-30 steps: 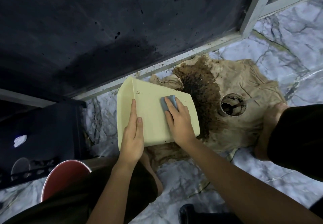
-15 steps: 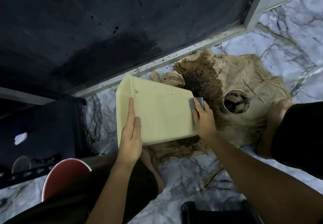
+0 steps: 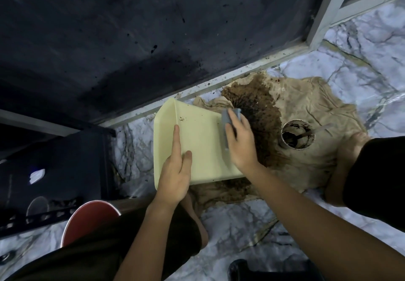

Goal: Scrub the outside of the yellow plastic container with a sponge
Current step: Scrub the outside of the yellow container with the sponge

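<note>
The pale yellow plastic container point(image 3: 201, 144) lies tipped on its side over a marble floor, its outer wall facing up with a few dark specks near the rim. My left hand point(image 3: 175, 171) presses flat on the wall near its left edge and holds it still. My right hand point(image 3: 240, 142) grips a grey-blue sponge point(image 3: 230, 116) and presses it on the container's right end, at its far corner. Part of the sponge is hidden under my fingers.
A beige cloth point(image 3: 311, 116) soaked with dark brown stain lies under and right of the container. A small white cup point(image 3: 298, 135) with dark liquid and a stirrer stands on it. A red bowl point(image 3: 87, 219) sits lower left, a dark wall point(image 3: 131, 39) behind, a bare foot point(image 3: 348, 155) at right.
My right hand has slid the sponge from the middle of the wall to the right end, then up toward its far corner. The left hand has stayed in place.
</note>
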